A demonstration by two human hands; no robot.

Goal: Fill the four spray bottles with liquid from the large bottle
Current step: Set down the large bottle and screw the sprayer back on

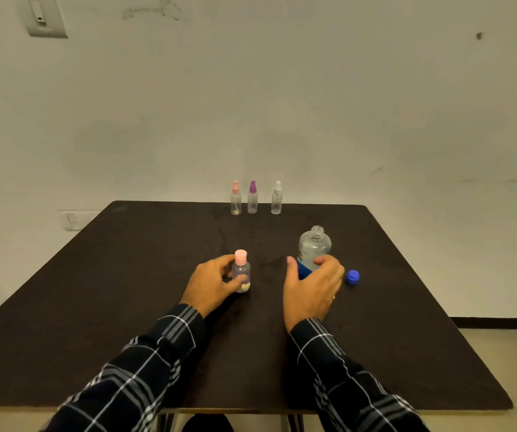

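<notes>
A small clear bottle with a pink cap (241, 271) stands upright mid-table; my left hand (212, 283) curls its fingers and thumb round the bottle's body. The large clear bottle with a blue label (313, 246) stands uncapped to the right, and my right hand (313, 286) wraps round its lower part. Its blue cap (352, 276) lies on the table just right of that hand. Three slim clear spray bottles stand in a row at the far edge: pink-topped (236, 199), purple-topped (252, 198) and white-topped (276, 199).
The dark table (126, 291) ends at a pale wall behind the spray bottles. Its front edge runs just below my forearms, and floor shows past the right edge.
</notes>
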